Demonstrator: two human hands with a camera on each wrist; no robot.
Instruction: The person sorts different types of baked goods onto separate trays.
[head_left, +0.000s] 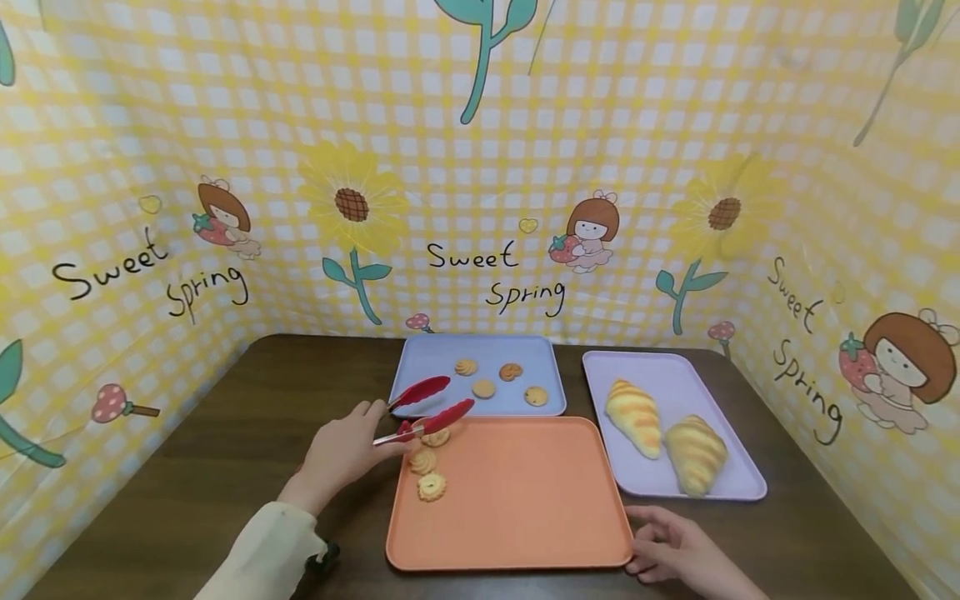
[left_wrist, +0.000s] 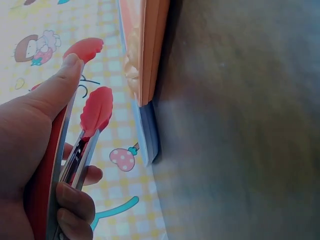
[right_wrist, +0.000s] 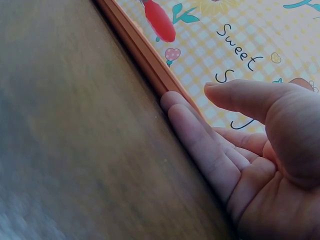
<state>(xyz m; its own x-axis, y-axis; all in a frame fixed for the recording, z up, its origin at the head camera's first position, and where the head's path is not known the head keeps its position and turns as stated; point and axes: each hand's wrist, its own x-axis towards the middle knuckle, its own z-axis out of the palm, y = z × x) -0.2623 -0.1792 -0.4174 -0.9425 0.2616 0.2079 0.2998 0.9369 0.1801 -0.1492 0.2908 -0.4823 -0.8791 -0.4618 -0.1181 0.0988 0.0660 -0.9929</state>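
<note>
My left hand (head_left: 347, 454) grips red-tipped metal tongs (head_left: 423, 407), whose tips stand apart above the far left corner of the orange tray (head_left: 525, 500). Three swirl cookies (head_left: 431, 460) lie in a row on that corner, the farthest partly hidden under the lower tong tip. In the left wrist view the fingers (left_wrist: 70, 200) wrap the tongs (left_wrist: 92, 112) with nothing between the tips. My right hand (head_left: 663, 546) lies flat on the table, with straight fingers (right_wrist: 200, 140) touching the orange tray's (right_wrist: 145, 52) near right corner.
A blue tray (head_left: 427, 358) at the back holds several small cookies (head_left: 498, 381). A lilac tray (head_left: 697, 379) on the right carries two striped croissant-shaped breads (head_left: 663, 433). Yellow checked printed walls enclose the dark wooden table (head_left: 225, 433) on three sides.
</note>
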